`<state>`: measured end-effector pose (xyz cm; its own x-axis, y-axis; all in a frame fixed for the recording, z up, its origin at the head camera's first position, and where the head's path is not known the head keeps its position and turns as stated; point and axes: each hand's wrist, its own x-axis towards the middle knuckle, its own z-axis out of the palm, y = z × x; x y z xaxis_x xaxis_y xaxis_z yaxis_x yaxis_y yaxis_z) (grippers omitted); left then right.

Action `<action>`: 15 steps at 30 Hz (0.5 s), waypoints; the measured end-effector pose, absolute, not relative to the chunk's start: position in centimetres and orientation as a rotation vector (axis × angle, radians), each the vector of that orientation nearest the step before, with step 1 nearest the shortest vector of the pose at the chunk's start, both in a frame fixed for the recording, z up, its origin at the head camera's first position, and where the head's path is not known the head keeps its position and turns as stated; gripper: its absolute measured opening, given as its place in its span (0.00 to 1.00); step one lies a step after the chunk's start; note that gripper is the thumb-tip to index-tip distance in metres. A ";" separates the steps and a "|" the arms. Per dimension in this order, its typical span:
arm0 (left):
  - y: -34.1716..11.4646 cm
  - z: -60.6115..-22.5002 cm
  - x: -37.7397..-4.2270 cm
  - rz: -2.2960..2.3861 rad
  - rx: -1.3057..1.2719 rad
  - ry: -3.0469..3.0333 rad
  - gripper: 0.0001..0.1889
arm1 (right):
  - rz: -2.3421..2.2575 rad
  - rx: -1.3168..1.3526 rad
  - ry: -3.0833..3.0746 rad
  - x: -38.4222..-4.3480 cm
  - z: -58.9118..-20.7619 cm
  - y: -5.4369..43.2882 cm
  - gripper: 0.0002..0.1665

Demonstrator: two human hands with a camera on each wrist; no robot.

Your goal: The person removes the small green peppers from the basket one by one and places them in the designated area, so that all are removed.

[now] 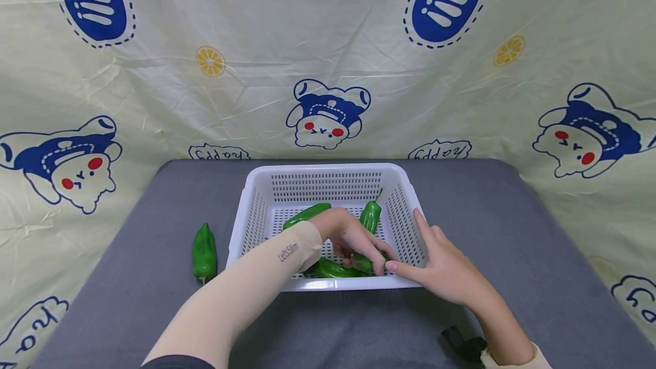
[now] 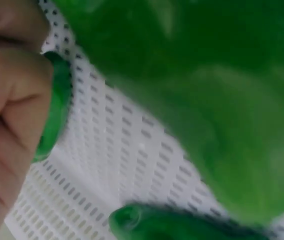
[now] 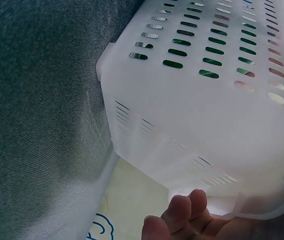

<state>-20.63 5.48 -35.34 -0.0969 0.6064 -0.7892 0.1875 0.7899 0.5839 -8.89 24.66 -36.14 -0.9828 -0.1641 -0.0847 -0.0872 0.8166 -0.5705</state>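
Observation:
My left hand [image 1: 359, 238] reaches down into the white plastic basket [image 1: 328, 284] and grips a green pepper [image 1: 361, 263] near its front right corner. Another green pepper [image 1: 330, 268] lies beside it along the front wall. In the left wrist view, curled fingers [image 2: 12, 95] appear at the left edge, and a large blurred green pepper [image 2: 197, 100] fills the upper right. My right hand [image 1: 446, 272] rests at the basket's front right corner, thumb on the front rim and index finger stretched along the right side. Its other fingertips [image 3: 179, 210] show outside the wall in the right wrist view.
Two more green peppers lie inside the basket, one at the back left [image 1: 307, 214] and one at the right [image 1: 370, 216]. A single green pepper [image 1: 204, 253] sits on the grey cloth [image 1: 154, 300] left of the basket. Printed sheeting [image 1: 328, 44] hangs behind.

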 end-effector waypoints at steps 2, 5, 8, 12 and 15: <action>5.6 -35.5 -20.7 0.410 0.634 1.627 0.25 | -0.893 -0.204 2.872 -8.9 -36.1 24.7 0.71; 5.6 -35.7 -20.8 0.445 0.634 1.586 0.26 | -0.900 -0.210 2.875 -8.9 -36.1 24.6 0.72; 5.4 -35.7 -20.8 0.477 0.639 1.587 0.29 | -0.906 -0.211 2.874 -8.9 -36.1 24.6 0.72; 4.8 -35.4 -20.9 0.510 0.682 1.653 0.34 | -0.921 -0.218 2.874 -8.8 -36.2 24.7 0.72; 4.4 -35.2 -21.0 0.535 0.736 1.697 0.38 | -0.920 -0.222 2.877 -8.8 -36.3 24.8 0.71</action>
